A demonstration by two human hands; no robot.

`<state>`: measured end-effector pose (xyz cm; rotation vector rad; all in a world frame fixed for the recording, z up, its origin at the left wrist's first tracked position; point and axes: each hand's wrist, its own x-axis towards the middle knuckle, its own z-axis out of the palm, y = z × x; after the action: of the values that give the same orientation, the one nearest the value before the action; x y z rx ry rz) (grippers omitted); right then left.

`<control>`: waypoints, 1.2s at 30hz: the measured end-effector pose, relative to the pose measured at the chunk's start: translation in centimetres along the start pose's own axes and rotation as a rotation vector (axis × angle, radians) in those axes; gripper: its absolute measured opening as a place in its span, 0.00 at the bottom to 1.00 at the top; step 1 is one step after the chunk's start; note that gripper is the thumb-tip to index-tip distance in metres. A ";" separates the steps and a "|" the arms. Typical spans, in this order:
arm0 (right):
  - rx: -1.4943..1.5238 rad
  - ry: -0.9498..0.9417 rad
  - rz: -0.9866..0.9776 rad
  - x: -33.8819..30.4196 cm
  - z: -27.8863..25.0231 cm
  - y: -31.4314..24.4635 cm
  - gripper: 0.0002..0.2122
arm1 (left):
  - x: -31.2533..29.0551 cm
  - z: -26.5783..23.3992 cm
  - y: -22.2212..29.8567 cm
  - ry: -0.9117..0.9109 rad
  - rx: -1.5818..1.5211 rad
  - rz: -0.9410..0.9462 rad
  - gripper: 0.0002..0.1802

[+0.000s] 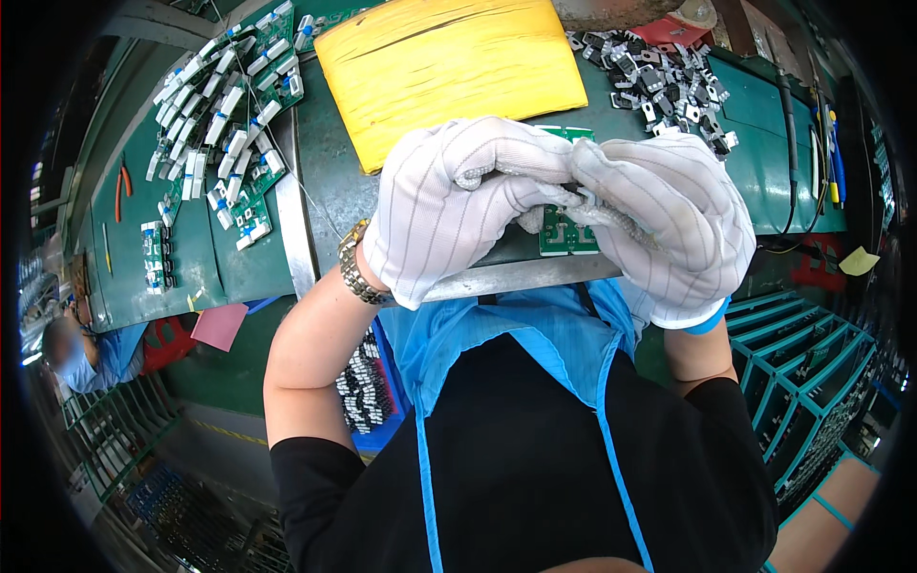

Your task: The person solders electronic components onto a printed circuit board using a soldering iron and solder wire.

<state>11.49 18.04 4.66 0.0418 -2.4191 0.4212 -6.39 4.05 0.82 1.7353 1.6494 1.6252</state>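
Note:
My left hand (458,205), in a white striped glove, is closed with its fingertips pinched together above a green circuit board (570,239). Facing it, my right hand (673,224) wears a matching glove and is pinched too, its fingertips meeting those of the left. Whatever lies between the fingertips is mostly hidden by the gloves. The board sits on the bench by its metal front edge (516,277), partly covered by my hands. Just beyond my hands lies a yellow slab (449,72) with a cracked top.
Black transistor-like components (659,81) are heaped at the back right. Boards with white parts (224,119) crowd the left, near orange-handled pliers (123,191). A blue bin (387,430) of small parts sits below the bench edge. A teal rack (802,372) stands right; another person (95,353) is far left.

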 end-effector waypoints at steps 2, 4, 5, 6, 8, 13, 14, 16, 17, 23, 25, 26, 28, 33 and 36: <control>-0.032 0.009 -0.007 -0.1 0.1 0.0 0.21 | 0.1 0.0 0.1 0.003 0.021 0.017 0.09; -0.032 0.017 0.000 -0.2 0.2 0.0 0.21 | 0.2 0.0 0.0 0.006 0.043 0.034 0.09; -0.033 0.026 0.006 -0.2 0.2 0.0 0.21 | 0.3 -0.1 -0.1 -0.003 0.067 0.052 0.09; -0.032 0.025 0.008 -0.3 0.2 0.1 0.21 | 0.3 -0.2 -0.1 -0.012 0.090 0.068 0.09; -0.045 -0.016 0.007 -0.3 0.1 0.3 0.25 | 0.3 -0.5 -0.1 -0.073 0.116 0.056 0.10; 0.134 0.067 0.191 -0.7 0.7 0.8 0.27 | 0.7 -0.5 1.5 -0.244 -0.476 -0.556 0.12; 0.178 -0.015 0.137 -0.5 0.5 1.4 0.25 | 0.5 -0.4 0.6 -0.240 -0.215 -0.293 0.13; 0.232 -0.146 0.140 0.1 0.3 1.0 0.20 | 0.2 -0.4 -1.0 -0.212 0.314 0.230 0.15; 0.235 -0.153 0.139 0.1 0.4 1.0 0.20 | 0.1 -0.6 -1.4 -0.208 0.313 0.224 0.15; 0.759 0.229 0.640 -1.3 0.9 1.2 0.14 | 1.5 -0.2 0.4 -0.234 -0.109 -0.313 0.18; 0.456 0.153 0.652 -2.1 0.6 3.1 0.14 | 1.1 -0.3 -0.2 -0.106 0.265 -0.201 0.16; 0.215 0.008 0.501 -2.2 0.6 3.6 0.15 | 0.9 -0.1 -1.4 -0.057 0.359 -0.138 0.14; -0.122 -0.171 0.228 -3.1 1.3 5.1 0.15 | 0.5 0.4 -2.6 -0.006 0.447 -0.081 0.12; -0.239 -0.203 0.139 -3.8 2.2 5.6 0.16 | -0.3 0.7 -3.4 -0.121 0.737 0.129 0.10; -0.156 -0.190 0.350 -3.5 2.1 4.8 0.16 | -0.3 0.8 -3.0 -0.150 0.749 0.089 0.09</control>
<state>12.26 21.65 -0.45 -0.4330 -2.6455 0.3959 -7.29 5.24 -1.96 2.2024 2.3046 0.9034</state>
